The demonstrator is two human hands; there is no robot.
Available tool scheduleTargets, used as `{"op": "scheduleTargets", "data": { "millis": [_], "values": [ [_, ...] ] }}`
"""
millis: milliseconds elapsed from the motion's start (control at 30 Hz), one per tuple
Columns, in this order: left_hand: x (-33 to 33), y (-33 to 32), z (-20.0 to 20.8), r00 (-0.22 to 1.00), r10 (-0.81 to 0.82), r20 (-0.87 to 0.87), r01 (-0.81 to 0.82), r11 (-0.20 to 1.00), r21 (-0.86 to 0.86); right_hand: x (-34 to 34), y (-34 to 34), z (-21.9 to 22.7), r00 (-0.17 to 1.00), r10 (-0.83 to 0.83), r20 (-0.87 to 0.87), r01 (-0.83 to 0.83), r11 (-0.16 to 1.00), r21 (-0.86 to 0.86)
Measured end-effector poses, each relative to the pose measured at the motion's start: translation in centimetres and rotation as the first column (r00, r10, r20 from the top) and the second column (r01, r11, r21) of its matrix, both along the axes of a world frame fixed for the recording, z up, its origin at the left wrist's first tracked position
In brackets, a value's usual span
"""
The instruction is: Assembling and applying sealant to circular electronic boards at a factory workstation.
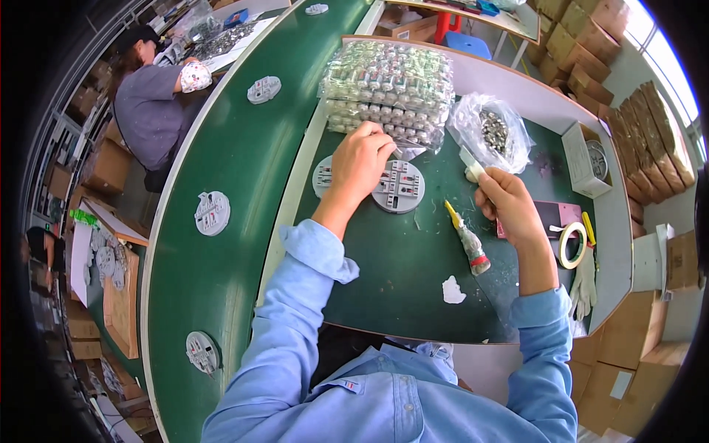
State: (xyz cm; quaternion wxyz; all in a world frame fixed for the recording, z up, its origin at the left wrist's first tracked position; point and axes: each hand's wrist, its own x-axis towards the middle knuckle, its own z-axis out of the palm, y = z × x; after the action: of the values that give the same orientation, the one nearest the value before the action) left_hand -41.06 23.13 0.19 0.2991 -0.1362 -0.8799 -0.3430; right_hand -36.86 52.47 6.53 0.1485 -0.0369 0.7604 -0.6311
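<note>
My left hand [360, 164] is above two grey round plates with small parts set in them, its fingers pinched together beside the plastic wrap. What the fingertips hold is too small to make out. The nearer round plate [399, 187] lies flat on the green bench; the other plate [322, 177] is partly hidden behind my wrist. My right hand [509, 201] is closed on a small white piece [471, 163], held up in front of a clear bag of small metal parts [493, 134]. A yellow-tipped squeeze bottle [467, 242] lies below that hand.
Plastic-wrapped layers of small round parts [391, 85] stand at the back. A white box [588, 161], a tape roll [572, 246], a yellow cutter [588, 228] and gloves [583, 286] are at right. Left, a green conveyor [244, 162] carries several round plates; a person sits beyond.
</note>
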Motion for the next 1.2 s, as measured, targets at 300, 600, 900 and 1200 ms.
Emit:
{"op": "scheduleTargets", "data": {
  "millis": [300, 600, 900, 1200],
  "values": [
    [0.2, 0.1, -0.6, 0.924, 0.061, 0.377, -0.220, 0.892, 0.396, -5.6, -5.8, -0.8, 0.874, 0.245, -0.420, 0.031, 0.834, 0.551],
    [-4.2, -5.8, -0.8, 0.867, 0.477, 0.145, -0.485, 0.740, 0.466, -6.3, -7.9, -3.0, 0.706, 0.190, -0.682, 0.235, 0.846, 0.479],
    [-3.1, -7.3, -1.8, 0.975, 0.216, 0.058, -0.220, 0.876, 0.429, -0.9, 1.1, -0.7, 0.725, 0.426, -0.541, 0.075, 0.732, 0.677],
    [-3.1, -10.8, 0.2, 0.997, -0.070, 0.013, 0.068, 0.992, 0.102, 0.9, -0.3, 1.0, 0.674, 0.304, -0.674, 0.296, 0.724, 0.623]
  ]
}}
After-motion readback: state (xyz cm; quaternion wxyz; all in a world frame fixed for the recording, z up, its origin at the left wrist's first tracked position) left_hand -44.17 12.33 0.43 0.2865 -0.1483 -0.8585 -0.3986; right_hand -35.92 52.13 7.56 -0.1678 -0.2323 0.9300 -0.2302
